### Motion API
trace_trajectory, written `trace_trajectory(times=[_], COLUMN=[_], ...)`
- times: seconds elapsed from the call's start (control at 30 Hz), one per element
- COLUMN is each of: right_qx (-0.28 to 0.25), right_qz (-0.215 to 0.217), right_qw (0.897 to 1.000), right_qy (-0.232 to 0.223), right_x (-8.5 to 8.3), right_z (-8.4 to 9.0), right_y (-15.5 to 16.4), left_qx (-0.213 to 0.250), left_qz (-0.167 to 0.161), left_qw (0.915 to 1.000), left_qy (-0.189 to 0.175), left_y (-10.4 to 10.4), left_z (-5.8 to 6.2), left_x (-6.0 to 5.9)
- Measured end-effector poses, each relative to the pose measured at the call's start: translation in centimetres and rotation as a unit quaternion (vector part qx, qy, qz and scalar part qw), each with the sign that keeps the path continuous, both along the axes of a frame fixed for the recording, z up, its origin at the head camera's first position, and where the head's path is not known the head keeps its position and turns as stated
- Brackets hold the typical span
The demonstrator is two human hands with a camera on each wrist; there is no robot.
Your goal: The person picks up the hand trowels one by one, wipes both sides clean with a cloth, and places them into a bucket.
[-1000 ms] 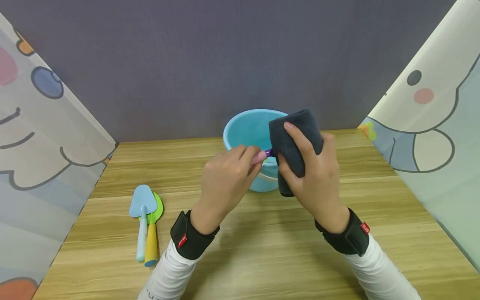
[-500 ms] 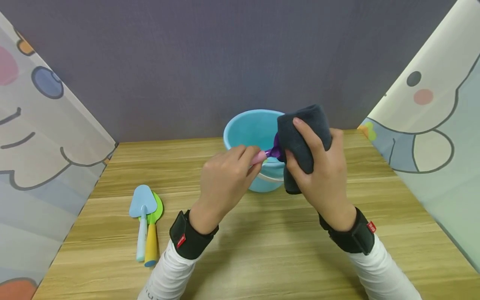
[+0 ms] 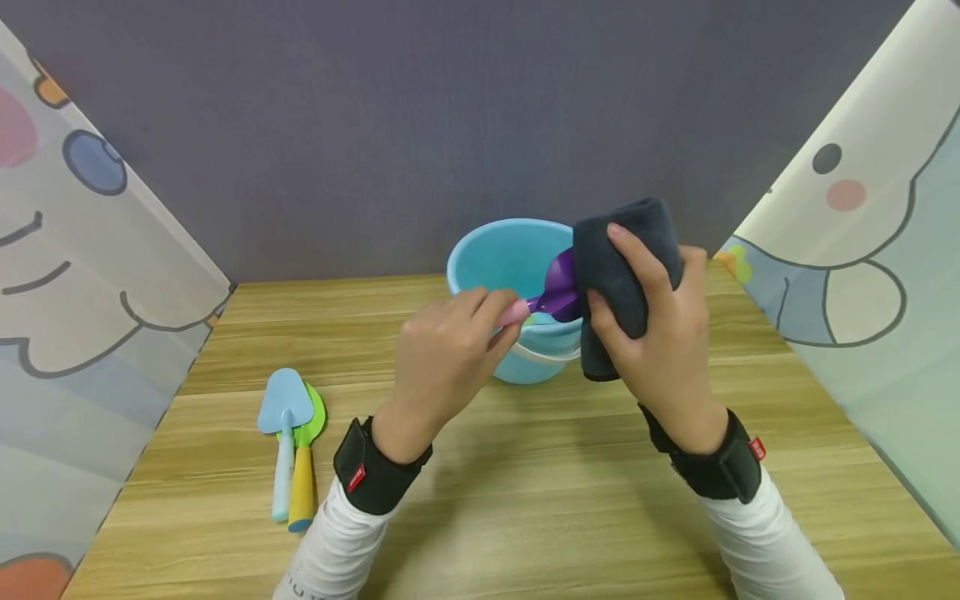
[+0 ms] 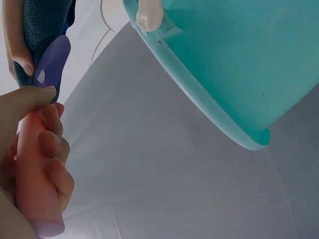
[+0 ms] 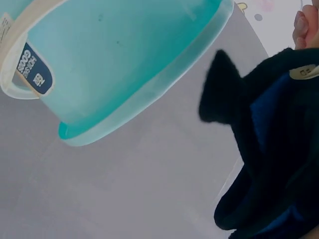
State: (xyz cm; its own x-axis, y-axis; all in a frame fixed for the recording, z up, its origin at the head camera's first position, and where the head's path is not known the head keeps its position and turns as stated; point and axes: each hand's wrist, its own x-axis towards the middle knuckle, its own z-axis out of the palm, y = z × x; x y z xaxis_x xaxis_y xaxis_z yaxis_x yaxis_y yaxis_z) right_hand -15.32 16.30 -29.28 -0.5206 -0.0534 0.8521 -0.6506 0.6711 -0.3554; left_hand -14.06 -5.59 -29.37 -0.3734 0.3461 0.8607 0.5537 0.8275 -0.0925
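My left hand (image 3: 450,350) grips the pink handle (image 4: 37,174) of a toy shovel, whose purple blade (image 3: 558,283) points right. The fingers curl round the handle in the left wrist view. In my right hand (image 3: 667,342) is a folded dark grey cloth (image 3: 603,258), pinched between thumb and fingers. It covers the far end of the blade, so the tip is hidden. Both hands are in the air, in front of and above a light blue bucket (image 3: 491,254). The right wrist view shows the underside of the cloth (image 5: 279,164), dark with blue patches.
At the left of the wooden table (image 3: 525,517) lies a light blue toy shovel (image 3: 286,400), partly on top of a green one with a yellow handle (image 3: 302,492). A grey panel (image 3: 375,142) stands behind, and cartoon-printed sheets (image 3: 862,250) flank both sides.
My right hand has drawn the cloth to the right and slightly up along the blade, baring more of the purple. The left hand has stayed nearly in place on the handle.
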Motion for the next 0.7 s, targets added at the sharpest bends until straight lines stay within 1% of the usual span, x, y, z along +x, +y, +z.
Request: trace_trajectory(times=[0.23, 0.43, 0.7], right_qx=[-0.009, -0.013, -0.010], right_qz=[-0.008, -0.024, -0.041], right_qw=[1.000, 1.000, 0.999], right_qy=[-0.006, -0.017, -0.030], right_x=[-0.3, -0.6, -1.1], right_z=[0.2, 0.3, 0.2], right_y=[0.4, 0.8, 1.2], left_qx=[0.000, 0.004, -0.005], left_qz=[-0.003, -0.011, -0.010], left_qw=[1.0000, 0.9999, 0.9998], left_qy=[-0.005, 0.001, 0.018], left_y=[-0.2, -0.5, -1.3], left_z=[0.0, 0.1, 0.1], left_x=[-0.1, -0.5, -1.0])
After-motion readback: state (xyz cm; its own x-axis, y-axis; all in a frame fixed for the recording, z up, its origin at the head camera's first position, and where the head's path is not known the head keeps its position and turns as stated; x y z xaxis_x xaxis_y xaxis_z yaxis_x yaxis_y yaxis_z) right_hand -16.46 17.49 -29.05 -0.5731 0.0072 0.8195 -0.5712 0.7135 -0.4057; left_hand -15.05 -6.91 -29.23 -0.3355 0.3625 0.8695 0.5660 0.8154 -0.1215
